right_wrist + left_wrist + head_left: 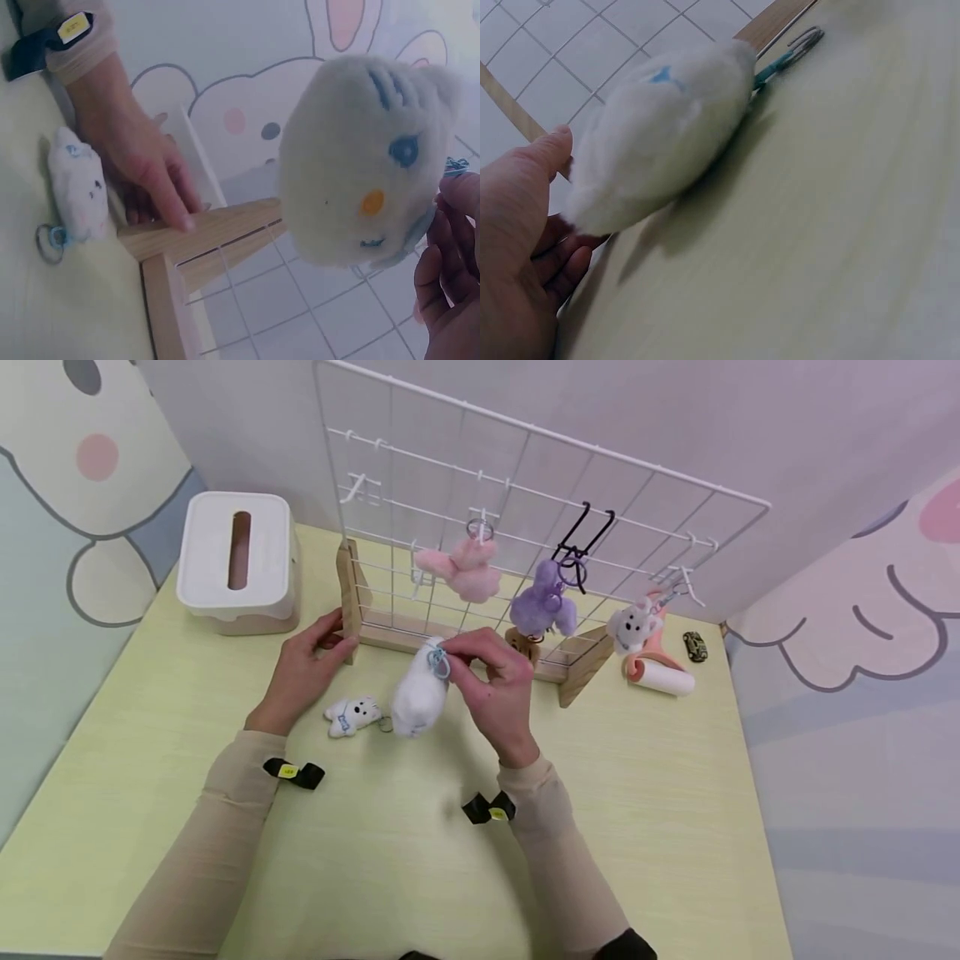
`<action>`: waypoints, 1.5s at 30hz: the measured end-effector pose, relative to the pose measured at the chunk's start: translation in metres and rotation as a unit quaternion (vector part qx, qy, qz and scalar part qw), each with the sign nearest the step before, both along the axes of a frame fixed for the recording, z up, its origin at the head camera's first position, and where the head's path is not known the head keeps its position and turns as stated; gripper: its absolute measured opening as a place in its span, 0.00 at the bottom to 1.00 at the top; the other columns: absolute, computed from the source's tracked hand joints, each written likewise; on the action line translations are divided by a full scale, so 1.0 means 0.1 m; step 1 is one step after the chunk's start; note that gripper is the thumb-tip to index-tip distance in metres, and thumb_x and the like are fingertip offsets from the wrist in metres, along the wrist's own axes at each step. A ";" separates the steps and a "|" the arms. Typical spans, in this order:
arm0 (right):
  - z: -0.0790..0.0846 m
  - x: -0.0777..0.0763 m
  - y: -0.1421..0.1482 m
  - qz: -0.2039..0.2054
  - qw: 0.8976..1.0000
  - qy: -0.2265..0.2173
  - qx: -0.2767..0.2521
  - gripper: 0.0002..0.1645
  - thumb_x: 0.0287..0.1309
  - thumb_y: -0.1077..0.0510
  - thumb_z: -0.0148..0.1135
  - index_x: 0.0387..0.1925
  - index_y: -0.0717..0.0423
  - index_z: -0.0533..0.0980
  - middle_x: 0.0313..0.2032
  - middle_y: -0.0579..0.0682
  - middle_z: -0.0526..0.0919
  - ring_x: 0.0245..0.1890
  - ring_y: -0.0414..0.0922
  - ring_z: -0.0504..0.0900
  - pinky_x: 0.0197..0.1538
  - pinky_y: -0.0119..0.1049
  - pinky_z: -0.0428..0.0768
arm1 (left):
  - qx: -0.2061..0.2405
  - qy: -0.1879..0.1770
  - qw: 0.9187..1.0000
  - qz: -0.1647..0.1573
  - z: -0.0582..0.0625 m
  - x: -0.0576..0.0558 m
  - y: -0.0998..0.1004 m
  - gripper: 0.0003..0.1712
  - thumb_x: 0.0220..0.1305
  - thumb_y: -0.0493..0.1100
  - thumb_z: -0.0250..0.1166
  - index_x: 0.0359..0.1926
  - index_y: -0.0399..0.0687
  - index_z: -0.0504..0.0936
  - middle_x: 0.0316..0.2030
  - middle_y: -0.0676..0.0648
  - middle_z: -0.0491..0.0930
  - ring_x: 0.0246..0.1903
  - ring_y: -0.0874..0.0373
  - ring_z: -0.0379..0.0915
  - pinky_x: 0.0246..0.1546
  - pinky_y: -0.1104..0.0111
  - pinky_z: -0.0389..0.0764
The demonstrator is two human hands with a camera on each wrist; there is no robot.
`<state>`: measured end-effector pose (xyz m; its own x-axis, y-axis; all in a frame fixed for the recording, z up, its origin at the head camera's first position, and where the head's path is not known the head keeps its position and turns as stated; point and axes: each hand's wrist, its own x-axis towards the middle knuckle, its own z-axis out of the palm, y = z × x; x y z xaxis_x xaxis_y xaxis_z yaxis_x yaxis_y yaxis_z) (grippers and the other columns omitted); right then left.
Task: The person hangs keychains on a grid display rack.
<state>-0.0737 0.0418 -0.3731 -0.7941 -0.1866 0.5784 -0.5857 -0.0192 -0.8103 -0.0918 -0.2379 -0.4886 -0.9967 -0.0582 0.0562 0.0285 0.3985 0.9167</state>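
My right hand (pixel 495 689) pinches the light-blue cord and ring (pixel 438 662) of a white plush keychain (pixel 418 695), holding it above the table. In the right wrist view the plush (pixel 360 161) shows a blue eye, an orange nose and blue stripes. My left hand (pixel 303 672) grips the left wooden foot (pixel 347 602) of a white wire grid rack (pixel 450 468), thumb on its near side. Between the hands a smaller white plush keychain (pixel 352 716) with a blue bow lies on the table, its metal ring towards the right.
On the rack hang a pink plush (pixel 468 570), a purple plush (pixel 543 602) and a white plush (pixel 633 625). A brown item (pixel 522 646) is behind my right hand. A tissue box (pixel 240 560) stands left; a lint roller (pixel 660 677) and toy car (pixel 695 647) lie right.
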 end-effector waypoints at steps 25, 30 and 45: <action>-0.14 -0.34 -0.48 -0.068 0.985 -0.119 -0.108 0.08 0.60 0.73 0.71 0.40 0.77 0.83 0.37 0.63 0.88 0.32 0.39 0.83 0.38 0.31 0.83 | -0.008 0.000 1.000 0.000 0.02 0.00 -0.01 0.34 0.77 0.58 0.64 0.79 0.59 0.71 0.54 0.38 0.85 0.49 0.54 0.77 0.43 0.76 0.73; -0.32 -0.37 -0.49 -0.084 0.976 -0.167 -0.109 0.09 0.61 0.71 0.71 0.41 0.77 0.83 0.36 0.61 0.88 0.31 0.38 0.83 0.38 0.30 0.82 | -0.007 -0.003 1.000 -0.001 0.01 0.00 -0.01 0.34 0.77 0.58 0.64 0.79 0.60 0.70 0.56 0.39 0.84 0.50 0.53 0.77 0.43 0.76 0.74; -0.98 -0.18 -0.33 -0.095 0.964 -0.247 -0.009 0.08 0.63 0.65 0.73 0.40 0.69 0.86 0.36 0.55 0.89 0.31 0.37 0.80 0.36 0.28 0.78 | -0.012 -0.006 1.000 -0.002 0.00 -0.02 -0.01 0.35 0.76 0.60 0.64 0.79 0.60 0.70 0.58 0.39 0.84 0.52 0.52 0.78 0.44 0.77 0.74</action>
<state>-0.0914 0.0088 -0.4709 -0.9925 -0.0041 0.1223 -0.1223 0.0341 -0.9919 -0.0933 -0.2388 -0.4889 -0.9975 -0.0537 0.0459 0.0191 0.4200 0.9073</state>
